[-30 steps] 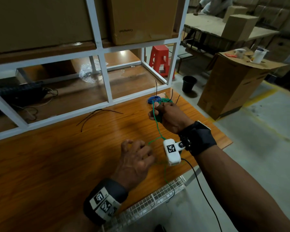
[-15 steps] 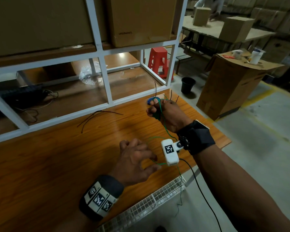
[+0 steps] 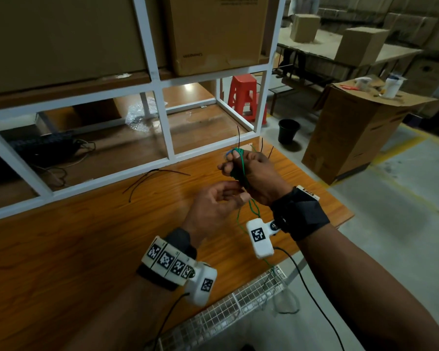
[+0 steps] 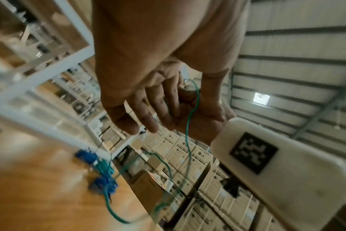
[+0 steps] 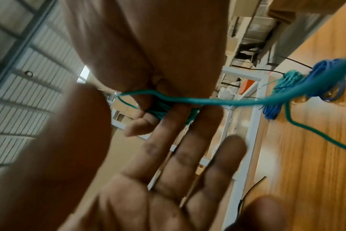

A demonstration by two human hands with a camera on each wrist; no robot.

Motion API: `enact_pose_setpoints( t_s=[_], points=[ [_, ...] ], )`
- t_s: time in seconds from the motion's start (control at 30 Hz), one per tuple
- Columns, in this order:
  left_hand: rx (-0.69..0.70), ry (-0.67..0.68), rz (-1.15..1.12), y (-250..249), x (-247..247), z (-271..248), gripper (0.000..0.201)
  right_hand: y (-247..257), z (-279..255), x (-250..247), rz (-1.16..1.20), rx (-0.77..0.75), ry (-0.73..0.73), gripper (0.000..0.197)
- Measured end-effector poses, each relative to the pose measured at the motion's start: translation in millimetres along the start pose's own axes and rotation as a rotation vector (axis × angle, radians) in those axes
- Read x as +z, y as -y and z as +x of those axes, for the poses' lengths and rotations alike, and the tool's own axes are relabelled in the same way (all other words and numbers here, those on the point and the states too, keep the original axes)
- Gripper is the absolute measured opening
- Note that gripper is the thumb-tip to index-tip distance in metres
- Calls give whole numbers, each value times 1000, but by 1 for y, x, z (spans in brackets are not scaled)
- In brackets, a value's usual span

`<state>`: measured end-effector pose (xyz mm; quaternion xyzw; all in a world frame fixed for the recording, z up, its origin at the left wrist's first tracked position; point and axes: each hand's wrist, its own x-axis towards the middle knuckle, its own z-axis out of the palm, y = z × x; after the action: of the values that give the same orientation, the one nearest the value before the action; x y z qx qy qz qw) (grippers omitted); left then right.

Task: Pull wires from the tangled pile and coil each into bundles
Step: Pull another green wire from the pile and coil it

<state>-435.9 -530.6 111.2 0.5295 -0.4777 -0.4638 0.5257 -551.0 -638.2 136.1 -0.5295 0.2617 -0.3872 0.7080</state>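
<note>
The green wire (image 3: 241, 162) is wound in a dark coil around the fingers of my right hand (image 3: 257, 177), which is held above the tabletop (image 3: 61, 249) near its far right corner. My right-hand fingers curl around the coil and clamp it. A free length of the same wire drops from the coil, passes between my two wrists and hangs over the near edge of the tabletop in front of the wire mesh tray (image 3: 221, 315).

My left hand (image 3: 213, 206) is raised just beside and below my right hand, palm turned up, fingers spread and relaxed. In the right wrist view the left palm (image 5: 158, 195) faces the camera and the green wire (image 5: 217, 100) runs past above its fingertips; I cannot tell whether it touches the wire.

Finished blue and green bundles (image 5: 314, 81) lie on the tabletop at the far right corner, beside the white rack frame (image 3: 162, 122). Loose black wires (image 3: 152, 177) lie on the tabletop along its far edge, well to the left of my hands.

Beyond the tabletop stand a red stool (image 3: 247, 100), a black bucket (image 3: 288, 130) and a large cardboard box (image 3: 360, 133).
</note>
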Motion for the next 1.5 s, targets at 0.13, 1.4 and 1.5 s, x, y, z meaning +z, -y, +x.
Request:
enact_pose_setpoints(
  t_s=[0.13, 1.4, 1.5],
  points=[
    [-137, 157, -245, 3, 5, 0, 36, 0, 1, -2, -177, -37, 8, 29],
    [-49, -102, 270, 38, -59, -26, 16, -24, 4, 20, -538, -346, -195, 32],
    [-70, -104, 348, 44, -73, -31, 13, -30, -1, 7, -1110, -253, 5, 31]
  ],
)
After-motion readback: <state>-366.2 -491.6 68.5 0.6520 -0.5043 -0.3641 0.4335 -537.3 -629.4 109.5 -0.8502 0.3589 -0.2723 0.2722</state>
